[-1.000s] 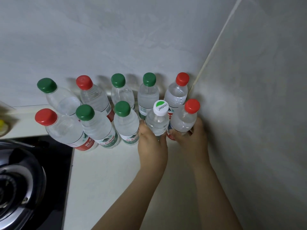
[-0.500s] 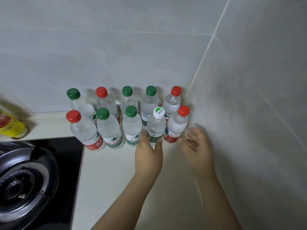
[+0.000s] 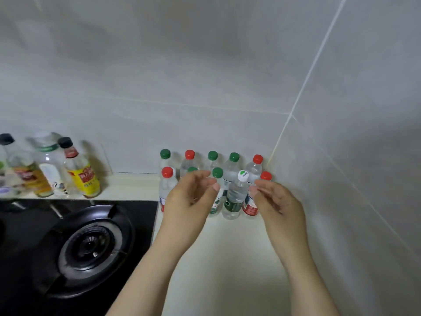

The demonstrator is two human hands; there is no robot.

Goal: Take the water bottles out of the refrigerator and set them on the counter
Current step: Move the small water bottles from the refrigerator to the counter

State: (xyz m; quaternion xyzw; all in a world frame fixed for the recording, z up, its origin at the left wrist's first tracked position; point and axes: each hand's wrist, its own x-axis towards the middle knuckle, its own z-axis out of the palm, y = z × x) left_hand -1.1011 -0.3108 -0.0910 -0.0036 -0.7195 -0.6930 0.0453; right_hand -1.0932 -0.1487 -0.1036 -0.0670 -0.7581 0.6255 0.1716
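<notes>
Several clear water bottles with red and green caps stand in two rows in the corner of the cream counter (image 3: 232,252), against the tiled wall. One front-row bottle has a white cap (image 3: 235,197); a red-capped bottle (image 3: 250,205) stands to its right by the side wall. My left hand (image 3: 189,199) hovers in front of the front row, fingers apart, holding nothing, and hides part of two bottles. My right hand (image 3: 276,201) hovers just right of the white-capped bottle, also empty with fingers apart.
A black gas stove (image 3: 88,245) with a round burner fills the lower left, beside the counter. Behind it, on a ledge, stand condiment bottles, one with a yellow label (image 3: 84,176). Grey tiled walls close in the back and right.
Both hands have let go of the white-capped and red-capped front bottles and pulled back towards me. The view has backed away and lifted, showing the stove and condiment bottles.
</notes>
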